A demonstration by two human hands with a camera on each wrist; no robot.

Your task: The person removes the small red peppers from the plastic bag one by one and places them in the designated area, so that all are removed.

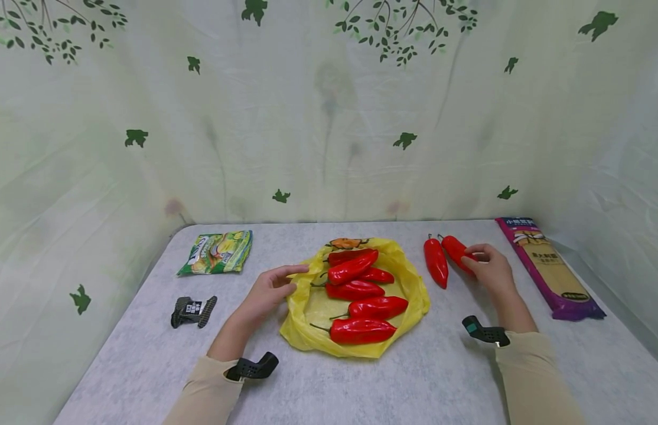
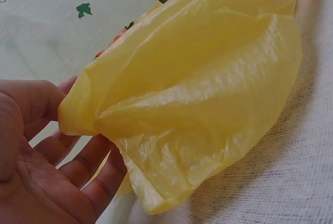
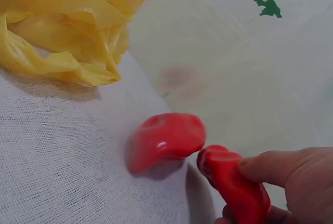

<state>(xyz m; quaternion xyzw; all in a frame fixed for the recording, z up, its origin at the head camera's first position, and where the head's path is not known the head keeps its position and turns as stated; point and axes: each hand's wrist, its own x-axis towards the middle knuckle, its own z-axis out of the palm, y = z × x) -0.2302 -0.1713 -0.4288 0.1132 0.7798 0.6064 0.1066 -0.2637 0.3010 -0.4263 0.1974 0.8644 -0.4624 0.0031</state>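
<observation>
Item: red pepper [image 1: 459, 252], gripped in my right hand [image 1: 491, 270], fingers curled round it; a second pepper [image 1: 436, 263] lies just left of it. Smooth, firm, likely slippery; best held mid-body. My left hand [image 1: 269, 291] pinches the yellow bag [image 1: 414, 289] rim: thin, limp. Wrist view hides the gripped pepper's stem.

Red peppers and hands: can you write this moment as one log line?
left hand: holds yellow plastic bag edge | right hand: grips red pepper | table
</observation>
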